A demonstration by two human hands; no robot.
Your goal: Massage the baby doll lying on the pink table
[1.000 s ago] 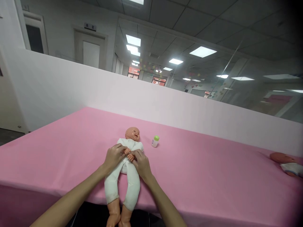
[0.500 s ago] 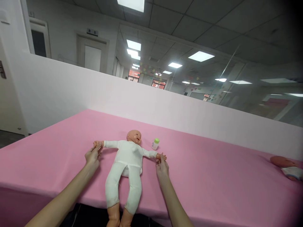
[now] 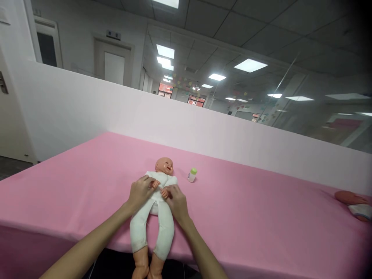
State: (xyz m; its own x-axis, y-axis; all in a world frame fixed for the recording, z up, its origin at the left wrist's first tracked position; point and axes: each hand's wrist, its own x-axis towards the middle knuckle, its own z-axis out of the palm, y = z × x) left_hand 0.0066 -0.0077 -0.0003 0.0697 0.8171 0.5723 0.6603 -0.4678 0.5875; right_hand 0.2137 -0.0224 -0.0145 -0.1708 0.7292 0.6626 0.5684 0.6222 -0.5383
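A baby doll [image 3: 164, 228] with a white cloth body lies on its back on the pink-covered table [image 3: 247, 209], head toward the wall and feet over the front edge. My left hand [image 3: 141, 193] is closed on the doll's arm at the picture's left, near the wrist. On the other side, my right hand [image 3: 177, 199] grips the doll's other arm near its small hand. Both doll arms are folded in over its chest and belly, and my fingers partly cover the forearms. Beside the doll's head stands a small white bottle [image 3: 192, 175] with a green cap.
A second doll [image 3: 350, 199] lies at the table's far right, partly cut off by the picture edge. A low white wall [image 3: 186, 124] with glass above runs along the back. At the left is a door [image 3: 11, 116].
Both my hands have moved inward, bringing the doll's arms from stretched out sideways to folded over its chest. The bottle and the second doll stay where they were on the table.
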